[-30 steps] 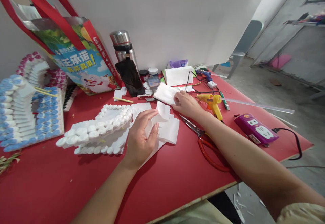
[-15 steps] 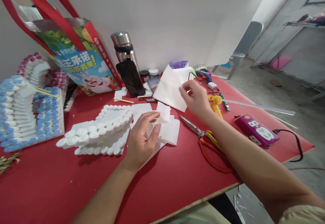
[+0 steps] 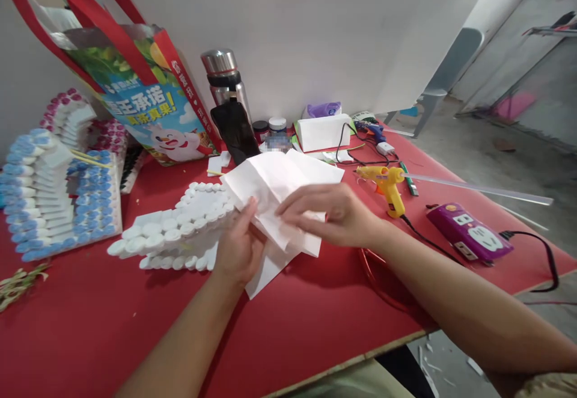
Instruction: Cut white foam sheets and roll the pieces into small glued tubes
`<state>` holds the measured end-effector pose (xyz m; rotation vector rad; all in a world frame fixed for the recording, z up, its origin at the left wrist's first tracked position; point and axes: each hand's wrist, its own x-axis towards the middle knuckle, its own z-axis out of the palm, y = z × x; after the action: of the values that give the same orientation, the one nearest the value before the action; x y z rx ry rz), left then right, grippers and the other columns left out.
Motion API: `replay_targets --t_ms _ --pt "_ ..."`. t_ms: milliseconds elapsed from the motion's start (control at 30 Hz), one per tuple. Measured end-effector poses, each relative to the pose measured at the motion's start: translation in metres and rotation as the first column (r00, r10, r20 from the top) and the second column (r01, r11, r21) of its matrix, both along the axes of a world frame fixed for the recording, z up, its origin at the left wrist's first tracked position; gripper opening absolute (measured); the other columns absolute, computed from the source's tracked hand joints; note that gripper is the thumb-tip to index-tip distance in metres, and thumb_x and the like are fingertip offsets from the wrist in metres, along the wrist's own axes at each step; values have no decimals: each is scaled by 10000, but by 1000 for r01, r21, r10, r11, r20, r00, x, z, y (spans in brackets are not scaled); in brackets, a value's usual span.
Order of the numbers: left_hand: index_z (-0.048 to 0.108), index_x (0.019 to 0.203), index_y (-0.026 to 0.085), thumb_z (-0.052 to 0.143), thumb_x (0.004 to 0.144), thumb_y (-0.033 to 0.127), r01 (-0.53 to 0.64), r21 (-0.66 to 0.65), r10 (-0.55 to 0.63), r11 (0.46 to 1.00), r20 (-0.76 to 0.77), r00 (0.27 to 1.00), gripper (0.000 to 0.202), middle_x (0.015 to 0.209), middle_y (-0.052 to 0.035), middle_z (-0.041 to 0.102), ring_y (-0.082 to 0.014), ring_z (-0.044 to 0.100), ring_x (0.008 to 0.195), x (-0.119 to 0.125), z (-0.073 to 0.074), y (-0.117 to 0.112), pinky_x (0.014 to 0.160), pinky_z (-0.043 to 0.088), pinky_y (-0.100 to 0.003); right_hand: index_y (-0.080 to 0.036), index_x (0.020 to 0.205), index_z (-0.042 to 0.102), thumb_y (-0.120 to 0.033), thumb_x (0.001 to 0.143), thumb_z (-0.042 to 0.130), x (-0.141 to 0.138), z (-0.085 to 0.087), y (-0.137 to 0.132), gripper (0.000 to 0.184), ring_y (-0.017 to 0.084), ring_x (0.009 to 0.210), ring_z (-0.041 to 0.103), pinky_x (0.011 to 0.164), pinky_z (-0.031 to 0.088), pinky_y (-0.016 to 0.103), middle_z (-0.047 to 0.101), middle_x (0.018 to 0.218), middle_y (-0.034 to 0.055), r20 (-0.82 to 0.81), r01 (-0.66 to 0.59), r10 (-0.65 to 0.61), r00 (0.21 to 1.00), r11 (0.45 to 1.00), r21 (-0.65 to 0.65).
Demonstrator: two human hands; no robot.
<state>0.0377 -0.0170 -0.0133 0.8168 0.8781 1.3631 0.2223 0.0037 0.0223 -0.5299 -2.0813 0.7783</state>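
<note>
Your left hand (image 3: 241, 251) pinches white paper (image 3: 279, 172) inside the table's front edge (image 3: 349, 360); your right hand (image 3: 338, 214) (grip unclear) tugging could crease it.

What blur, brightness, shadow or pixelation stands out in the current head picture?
Head view: right hand motion-blurred, mostly at the fingers; head view: white paper bright, creases faint; head view: soft shadow on the red tabletop below that hand; head view: pixelated patch by the white-lidded jar.

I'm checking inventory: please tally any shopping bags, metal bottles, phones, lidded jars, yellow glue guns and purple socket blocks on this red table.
Shopping bag: 1
Metal bottle: 1
Phone: 1
Lidded jars: 2
Yellow glue gun: 1
Purple socket block: 1
Total: 7
</note>
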Motion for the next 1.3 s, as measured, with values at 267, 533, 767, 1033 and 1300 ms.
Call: replay_targets --t_ms 267,533,767,1033,1300 --pt "737 945 184 655 829 359 47 -136 -47 990 2 999 226 961 -91 788 -348 748 962 -15 3 1 880 611 -520 -180 940 709 -663 903 579 20 -2 23 501 231 913 698 748 584 345 746 987 106 -68 169 -309 949 677 -716" --pt "731 1130 154 808 760 287 14 -116 -19 993 -41 999 401 1030 -101 787 -301 757 926 -11 -1 5 838 615 -420 -157 896 757 -400 735 850 22 -12 23 306 215 771 722 694 586 340 777 885 73 -155 37 -248 956 629 -777" --pt "758 1065 174 829 771 335 -33 -35 28 999 -140 990 342 1050 -103 787 -293 756 915 -17 -3 6 792 616 -404 -188 1047 750 -331 768 823 34 -9 28 322 202 806 733 691 597 316 784 973 53 -83 35 -143 986 673 -739" --pt "768 1084 189 765 828 323 -8 29 12 1000 -148 989 289 1012 -94 790 -323 745 987 -20 0 3 803 620 -427 -212 1166 735 -279 735 852 45 -13 35 452 230 863 752 770 628 379 785 1018 52 -226 -89 -128 966 652 -753" --pt "765 1070 218 733 840 286 -12 91 23 996 -124 992 242 1019 -70 784 -316 719 1058 -18 3 2 879 594 -434 -211 1110 748 -249 771 812 45 -8 34 348 186 774 746 669 608 296 787 934 33 -299 -162 -147 943 580 -798"
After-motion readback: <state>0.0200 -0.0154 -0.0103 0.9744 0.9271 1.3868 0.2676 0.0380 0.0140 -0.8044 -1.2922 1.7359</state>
